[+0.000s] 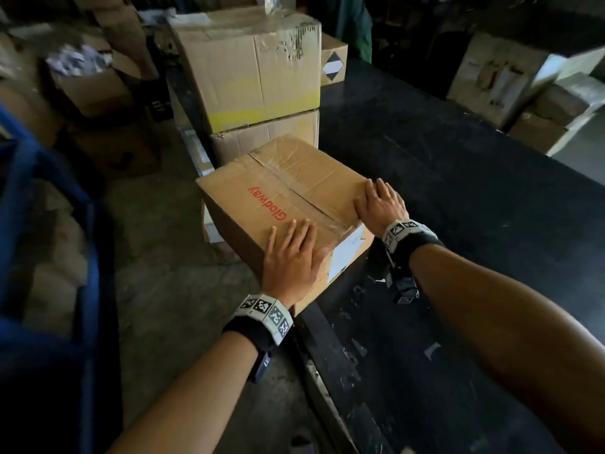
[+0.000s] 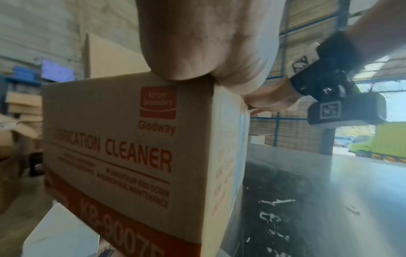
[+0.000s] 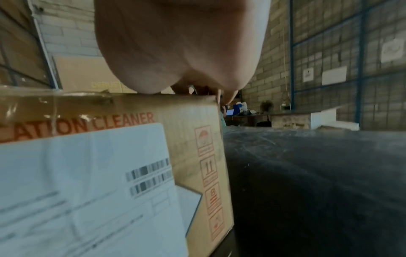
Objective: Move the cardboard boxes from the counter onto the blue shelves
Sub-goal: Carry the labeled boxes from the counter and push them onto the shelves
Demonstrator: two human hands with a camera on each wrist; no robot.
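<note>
A taped cardboard box (image 1: 294, 181) printed "Glodway" sits at the left edge of the black counter (image 1: 474, 208), partly overhanging the floor. My left hand (image 1: 289, 253) lies flat on the box's near top corner with its fingers straight. My right hand (image 1: 379, 204) rests flat on the top's right edge. In the left wrist view my palm (image 2: 197, 43) presses the top above the "LUBRICATION CLEANER" side (image 2: 131, 139). From the right wrist, my palm (image 3: 175, 43) sits over the box end with a white shipping label (image 3: 77, 182). The blue shelves (image 1: 42, 224) stand at the left, blurred.
Two larger boxes are stacked behind, the top one (image 1: 255, 67) with a yellow band, the lower one (image 1: 268, 136) touching the Glodway box. A small box with a diamond mark (image 1: 334, 60) sits beyond. More boxes (image 1: 98, 86) crowd the floor at the left, and pale boxes (image 1: 523, 93) stand at the far right.
</note>
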